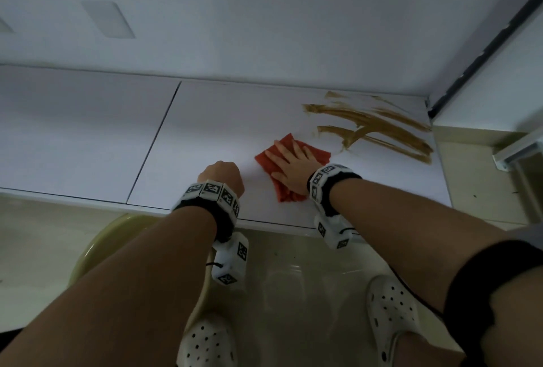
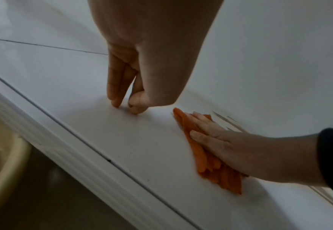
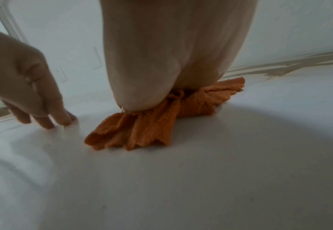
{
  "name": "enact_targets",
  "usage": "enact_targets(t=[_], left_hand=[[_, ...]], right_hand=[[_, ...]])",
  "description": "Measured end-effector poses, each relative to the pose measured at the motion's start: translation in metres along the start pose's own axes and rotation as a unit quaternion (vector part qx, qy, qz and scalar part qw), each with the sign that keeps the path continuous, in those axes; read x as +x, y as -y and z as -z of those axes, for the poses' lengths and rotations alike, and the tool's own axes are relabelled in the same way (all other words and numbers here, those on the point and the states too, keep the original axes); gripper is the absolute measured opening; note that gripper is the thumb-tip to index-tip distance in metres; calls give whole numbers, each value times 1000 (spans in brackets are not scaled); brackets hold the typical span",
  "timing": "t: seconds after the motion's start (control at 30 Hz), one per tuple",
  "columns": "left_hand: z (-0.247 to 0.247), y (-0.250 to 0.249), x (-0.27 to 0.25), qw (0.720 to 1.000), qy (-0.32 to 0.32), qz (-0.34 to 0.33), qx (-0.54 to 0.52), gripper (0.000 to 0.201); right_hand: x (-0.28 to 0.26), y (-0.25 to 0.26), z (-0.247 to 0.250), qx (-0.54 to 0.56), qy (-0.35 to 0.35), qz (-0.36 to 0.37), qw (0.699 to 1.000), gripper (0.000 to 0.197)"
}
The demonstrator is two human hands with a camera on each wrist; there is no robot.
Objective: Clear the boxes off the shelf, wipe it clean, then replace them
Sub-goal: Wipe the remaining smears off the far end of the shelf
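Observation:
The white shelf (image 1: 205, 131) (image 2: 122, 147) (image 3: 181, 179) carries no boxes in any view. My right hand (image 1: 291, 161) (image 2: 230, 147) (image 3: 161, 62) lies flat, fingers spread, pressing a crumpled orange cloth (image 1: 286, 193) (image 2: 201, 163) (image 3: 142, 130) onto the shelf. Just right of the cloth, brown smears (image 1: 373, 128) (image 3: 289, 66) streak the surface toward the right corner. My left hand (image 1: 221, 175) (image 2: 126, 93) (image 3: 35, 93) is a short way left of the cloth. It holds nothing, and its fingertips rest on the shelf near the front edge.
A dark seam (image 1: 158, 137) splits the shelf top left of my hands. A yellowish basin (image 1: 97, 246) (image 2: 2, 171) stands on the floor below the front edge. My white perforated shoes (image 1: 390, 308) are on the tiled floor. A dark-edged frame (image 1: 484, 49) rises at the right corner.

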State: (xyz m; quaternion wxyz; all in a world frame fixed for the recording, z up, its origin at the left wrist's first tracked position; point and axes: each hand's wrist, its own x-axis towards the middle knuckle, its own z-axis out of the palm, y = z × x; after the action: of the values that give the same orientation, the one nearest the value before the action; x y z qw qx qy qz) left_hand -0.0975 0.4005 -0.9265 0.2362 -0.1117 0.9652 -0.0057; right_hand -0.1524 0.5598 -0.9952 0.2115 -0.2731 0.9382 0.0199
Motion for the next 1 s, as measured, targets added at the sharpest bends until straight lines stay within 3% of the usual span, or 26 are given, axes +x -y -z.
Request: enact_targets(t=[0.27, 0.33, 0.5, 0.63, 0.67, 0.77, 0.93, 1.0], left_hand=[[-3, 2, -4, 999, -1, 8, -34, 30], [-3, 0, -3, 999, -4, 7, -46, 31], [-5, -3, -4, 998, -9, 13, -66, 31], [-7, -6, -2, 998, -10, 15, -64, 31], [-7, -7, 0, 998, -9, 17, -63, 30], [-5, -7, 3, 998, -3, 26, -63, 28], [-1, -9, 5, 998, 1, 24, -60, 29], [1, -9, 5, 998, 5, 23, -57, 28]], right_hand=[[-36, -43, -2, 61, 32, -116, 991, 60], [-51, -34, -1, 59, 27, -90, 994, 56], [-73, 0, -3, 82, -69, 33, 994, 47], [-57, 2, -4, -101, -34, 107, 988, 47], [-52, 2, -3, -133, -25, 106, 985, 51], [-40, 5, 1, -68, -5, 61, 996, 72], [-10, 2, 16, -17, 21, 3, 1000, 60], [-4, -8, 20, 4, 35, -24, 999, 68]])
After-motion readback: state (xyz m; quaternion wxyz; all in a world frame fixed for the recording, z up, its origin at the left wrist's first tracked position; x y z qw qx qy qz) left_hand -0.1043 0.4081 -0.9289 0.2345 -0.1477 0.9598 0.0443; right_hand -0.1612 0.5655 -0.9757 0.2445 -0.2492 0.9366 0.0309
